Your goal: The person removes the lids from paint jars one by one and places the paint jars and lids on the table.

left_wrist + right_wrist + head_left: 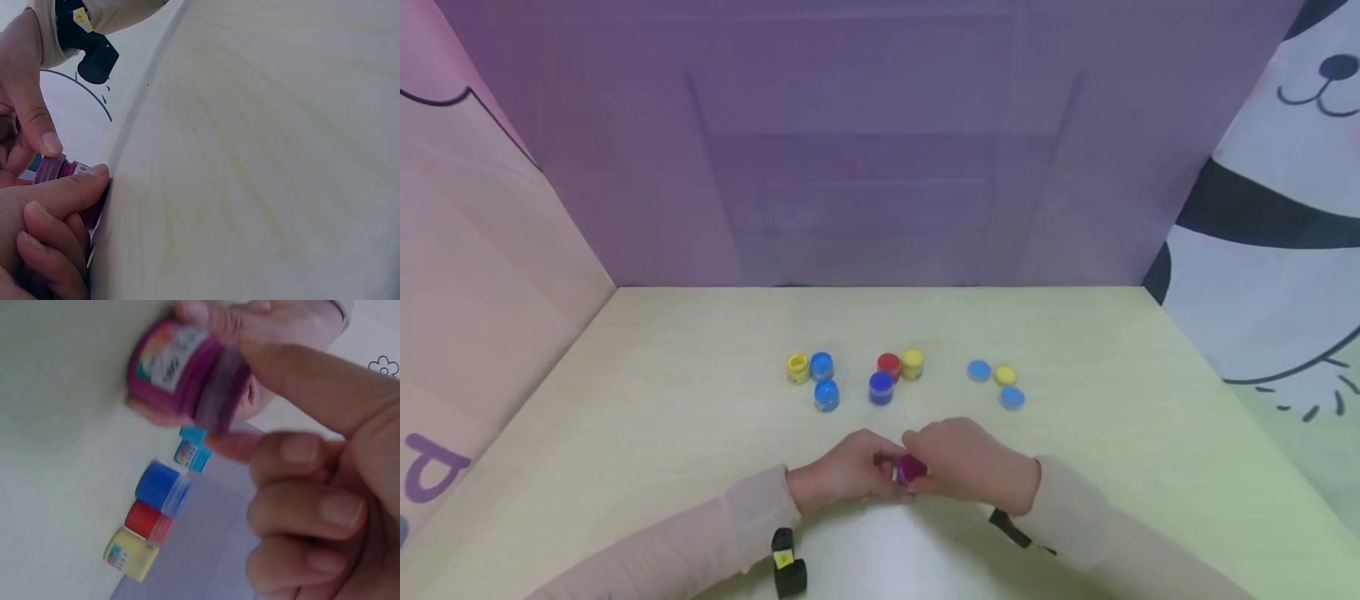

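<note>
A small magenta paint jar (pixel 165 369) with a printed label is between the two hands, tilted on its side in the right wrist view. My left hand (pixel 853 468) grips the jar's body, its thumb along the side in the left wrist view. With thumb and index finger, my right hand (pixel 970 462) pinches the ridged magenta lid (pixel 222 390); its other fingers are curled beside it. The lid is on the jar. Just beyond the hands stand a dark blue jar (pixel 882 388), a red jar (pixel 888 365) and a pale yellow jar (pixel 912 364), close together with lids on.
To the left stand a yellow jar (pixel 797 368) with its top uncovered and two light blue jars (pixel 827 396). Two blue lids (pixel 1012 398) and a yellow lid (pixel 1005 376) lie at the right. A purple wall (pixel 880 208) borders the table's (pixel 662 375) far edge.
</note>
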Motion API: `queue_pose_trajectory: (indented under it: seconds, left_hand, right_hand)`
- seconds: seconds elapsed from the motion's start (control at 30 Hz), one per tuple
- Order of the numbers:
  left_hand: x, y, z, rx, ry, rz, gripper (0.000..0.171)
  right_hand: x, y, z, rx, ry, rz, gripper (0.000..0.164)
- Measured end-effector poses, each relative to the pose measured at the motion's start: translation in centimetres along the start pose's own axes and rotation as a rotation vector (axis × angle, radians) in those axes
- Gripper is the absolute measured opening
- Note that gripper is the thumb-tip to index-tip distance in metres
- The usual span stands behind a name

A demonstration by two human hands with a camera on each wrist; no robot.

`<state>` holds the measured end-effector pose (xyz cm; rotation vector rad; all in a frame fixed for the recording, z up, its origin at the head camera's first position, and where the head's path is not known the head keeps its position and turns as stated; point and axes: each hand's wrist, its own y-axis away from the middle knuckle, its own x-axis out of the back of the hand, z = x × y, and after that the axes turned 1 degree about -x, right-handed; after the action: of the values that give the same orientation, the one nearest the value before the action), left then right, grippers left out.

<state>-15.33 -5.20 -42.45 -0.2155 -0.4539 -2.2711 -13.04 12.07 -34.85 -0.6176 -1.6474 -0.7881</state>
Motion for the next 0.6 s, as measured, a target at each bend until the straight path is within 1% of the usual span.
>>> queue_pose_trajectory:
  seconds: [0.13, 0.2, 0.3, 0.37, 0.47, 0.53, 0.6]
  left_hand:
    - [0.0, 0.0, 0.0, -0.009, -0.006, -0.003, 0.025]
    - [0.0, 0.0, 0.1, -0.014, -0.015, -0.005, 0.026]
    - [0.0, 0.1, 0.1, -0.012, -0.023, -0.006, 0.027]
    - [0.0, 0.1, 0.1, 0.000, -0.021, -0.006, 0.027]
    - [0.0, 0.1, 0.2, 0.013, -0.017, -0.005, 0.026]
    - [0.0, 0.1, 0.2, 0.023, -0.012, -0.005, 0.024]
    - [0.0, 0.0, 0.1, 0.034, -0.003, -0.006, 0.022]
  right_hand:
    - [0.3, -0.2, 0.3, 0.043, 0.051, -0.051, 0.020]
    - [0.2, -0.3, 0.5, 0.059, 0.072, -0.060, 0.020]
    - [0.1, -0.2, 0.8, 0.074, 0.088, -0.054, 0.020]
    - [-0.1, -0.1, 1.0, 0.079, 0.070, -0.032, 0.022]
    - [-0.4, 0.0, 0.8, 0.041, 0.047, 0.008, 0.029]
    - [-0.7, 0.0, 0.6, -0.006, 0.042, 0.043, 0.037]
    - [-1.0, -0.1, 0.2, -0.069, 0.037, 0.060, 0.043]
